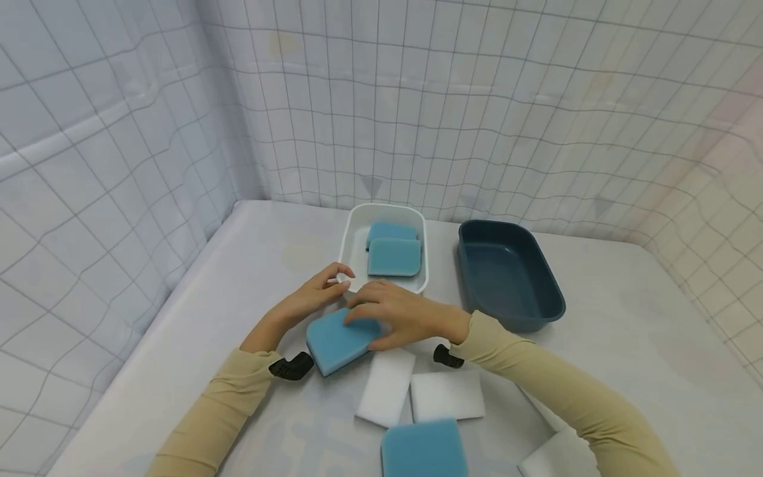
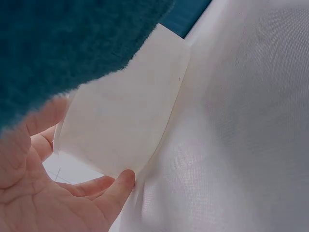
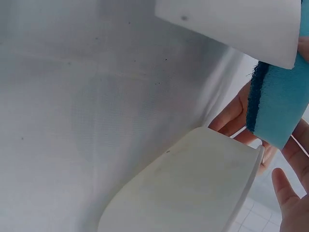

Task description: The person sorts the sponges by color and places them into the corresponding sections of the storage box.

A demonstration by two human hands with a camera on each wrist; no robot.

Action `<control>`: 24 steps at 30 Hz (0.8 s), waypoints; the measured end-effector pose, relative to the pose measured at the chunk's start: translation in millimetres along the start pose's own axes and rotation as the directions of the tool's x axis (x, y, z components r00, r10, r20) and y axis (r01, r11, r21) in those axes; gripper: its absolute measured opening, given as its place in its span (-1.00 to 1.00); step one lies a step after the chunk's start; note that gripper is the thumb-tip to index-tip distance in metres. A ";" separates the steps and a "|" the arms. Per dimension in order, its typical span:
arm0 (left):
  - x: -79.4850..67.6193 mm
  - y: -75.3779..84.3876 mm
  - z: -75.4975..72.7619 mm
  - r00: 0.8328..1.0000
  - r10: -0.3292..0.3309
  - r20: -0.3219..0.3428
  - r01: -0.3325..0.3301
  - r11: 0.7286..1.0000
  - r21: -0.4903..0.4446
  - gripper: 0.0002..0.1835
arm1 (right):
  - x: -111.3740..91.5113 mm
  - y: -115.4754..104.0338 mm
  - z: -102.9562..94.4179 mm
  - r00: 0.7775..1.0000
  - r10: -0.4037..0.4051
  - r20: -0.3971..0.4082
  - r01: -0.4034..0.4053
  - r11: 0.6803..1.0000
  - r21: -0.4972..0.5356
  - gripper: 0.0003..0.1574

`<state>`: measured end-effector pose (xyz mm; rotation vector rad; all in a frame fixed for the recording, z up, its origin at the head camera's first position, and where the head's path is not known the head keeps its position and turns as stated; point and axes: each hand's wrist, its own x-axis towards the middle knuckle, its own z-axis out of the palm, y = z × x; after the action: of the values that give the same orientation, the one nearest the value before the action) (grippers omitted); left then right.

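Note:
My left hand (image 1: pixel 318 291) holds the near left corner of a white plastic tub (image 1: pixel 344 255), fingers at its rim and thumb (image 2: pixel 126 179) low against the outer wall. Two blue sponges lie inside, the nearer sponge (image 1: pixel 395 257) overlapping the farther one (image 1: pixel 390 230). In front of the tub, my right hand (image 1: pixel 405 315) grips another blue sponge (image 1: pixel 336 341), fingers on top and thumb at its right edge. That sponge is tilted, and the right wrist view shows its dark scouring layer (image 3: pixel 257 96). It also hides part of the tub in the left wrist view.
A dark blue tub (image 1: pixel 503 278) stands right of the white one. Nearer me lie two white sponges (image 1: pixel 386 387) (image 1: pixel 448 395) and a blue sponge (image 1: pixel 424 450). More white pieces (image 1: pixel 560 457) lie partly under my right sleeve. Grid-patterned curtains (image 1: pixel 381 99) enclose the table.

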<state>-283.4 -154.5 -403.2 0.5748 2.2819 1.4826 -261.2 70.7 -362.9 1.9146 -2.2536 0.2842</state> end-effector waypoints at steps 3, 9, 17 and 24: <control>0.6 -0.4 0.7 1.000 -0.001 0.004 0.001 1.000 -0.006 -0.57 | -1.5 0.7 -0.9 0.999 -0.016 -0.029 0.016 1.000 0.001 -0.47; 2.0 -0.9 0.4 0.999 0.033 0.023 -0.032 0.999 -0.038 -0.58 | -4.4 3.6 -5.5 0.996 -0.022 -0.089 0.027 0.999 0.046 -0.46; 2.8 -1.3 0.6 1.000 0.002 0.014 -0.001 1.000 -0.028 -0.57 | -7.5 5.0 -9.0 0.992 0.023 -0.121 -0.001 0.984 0.181 -0.46; 2.4 -2.6 1.0 0.999 0.052 0.014 -0.051 0.997 -0.049 -0.57 | -10.8 14.3 -15.6 0.976 0.114 -0.185 -0.071 0.972 0.224 -0.43</control>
<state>-285.3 -153.5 -406.2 0.6328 2.2290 1.5481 -273.4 87.2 -351.0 1.7870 -2.2609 0.7271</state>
